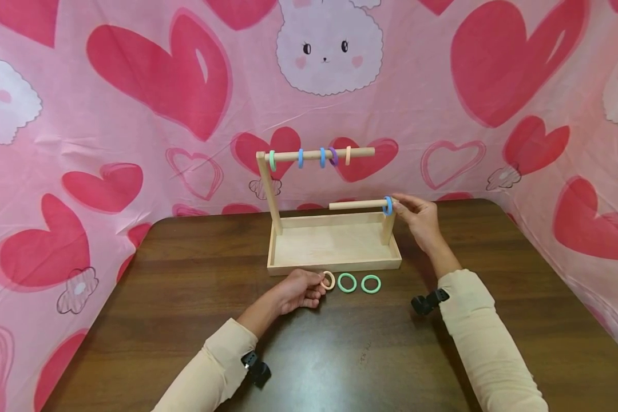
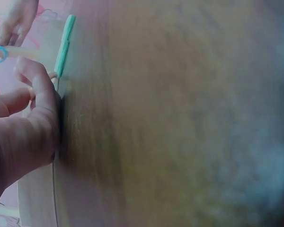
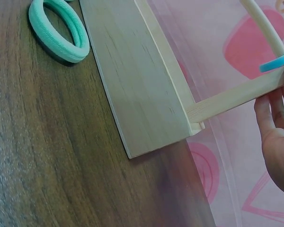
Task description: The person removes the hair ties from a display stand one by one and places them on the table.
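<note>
My left hand (image 1: pixel 301 290) pinches a peach ring (image 1: pixel 331 280) between thumb and forefinger, low over the table in front of the tray; the ring is mostly hidden in the left wrist view. Beside it two green rings (image 1: pixel 347 282) lie flat on the table. At the right post of a wooden stand (image 1: pixel 335 266), my right hand (image 1: pixel 419 220) has its thumb and fingertips at a blue ring (image 1: pixel 388 206). That ring hangs on the lower rod (image 1: pixel 357 204), close against the post (image 3: pixel 241 97). The fingers lie along the post's outer side in the right wrist view.
The stand's upper rod (image 1: pixel 360 152) carries several rings: green, blue, purple and peach. Its left post (image 1: pixel 269 194) rises from the tray base. Around it lies the brown table (image 1: pixel 195 274), with a pink heart-patterned cloth (image 1: pixel 134 137) hanging behind and at the sides.
</note>
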`<state>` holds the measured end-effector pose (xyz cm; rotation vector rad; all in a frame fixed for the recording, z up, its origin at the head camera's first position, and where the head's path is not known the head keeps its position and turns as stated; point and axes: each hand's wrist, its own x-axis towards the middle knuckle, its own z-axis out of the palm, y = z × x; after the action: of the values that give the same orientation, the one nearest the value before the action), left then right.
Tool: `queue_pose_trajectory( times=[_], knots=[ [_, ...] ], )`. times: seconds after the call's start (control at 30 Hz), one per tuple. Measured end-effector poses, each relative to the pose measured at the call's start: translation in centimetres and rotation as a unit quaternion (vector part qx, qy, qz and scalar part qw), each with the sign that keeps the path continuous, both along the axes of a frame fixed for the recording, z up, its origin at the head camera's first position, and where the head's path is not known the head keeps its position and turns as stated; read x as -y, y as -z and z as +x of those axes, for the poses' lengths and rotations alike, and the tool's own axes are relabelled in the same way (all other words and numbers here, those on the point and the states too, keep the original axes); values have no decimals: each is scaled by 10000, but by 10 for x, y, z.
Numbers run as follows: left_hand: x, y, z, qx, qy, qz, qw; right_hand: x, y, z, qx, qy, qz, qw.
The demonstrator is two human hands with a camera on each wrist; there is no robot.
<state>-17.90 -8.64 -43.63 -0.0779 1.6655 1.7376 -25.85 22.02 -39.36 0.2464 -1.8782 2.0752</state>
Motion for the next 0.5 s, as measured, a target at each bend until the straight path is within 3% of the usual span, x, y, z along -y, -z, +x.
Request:
queue_pose_trajectory(
  times=[0.5],
  knots=[
    [-2, -9, 5, -856, 88, -1031, 9909, 0, 1, 0, -55, 61, 9, 10000]
  ],
)
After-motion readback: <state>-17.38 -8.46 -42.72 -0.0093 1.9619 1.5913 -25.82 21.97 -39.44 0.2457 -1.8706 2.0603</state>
